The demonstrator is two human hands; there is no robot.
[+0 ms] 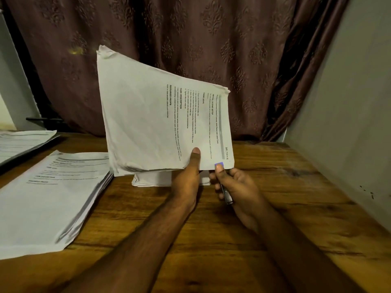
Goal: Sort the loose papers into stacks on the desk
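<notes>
Pinching one raised sheaf (160, 115), left hand (188, 176) and right hand (234, 185) (also gripping one pen (227, 196)); two stacks (48, 197) at nine o'clock.

Body print on held sheet (165, 115) illegible

The left hand (187, 178) holds a sheaf (160, 115) of printed papers upright over the bench (264, 197), thumb pressed on the front near the lower edge. The right hand (234, 185) pinches the sheaf's lower right corner at a small blue tab (219, 164) and also grips a dark pen (227, 196). A stack (48, 199) lies flat on the bench to the left, another stack (23, 142) behind it. More paper (152, 179) lies under the sheaf. A brown patterned curtain (190, 39) hangs behind.
</notes>
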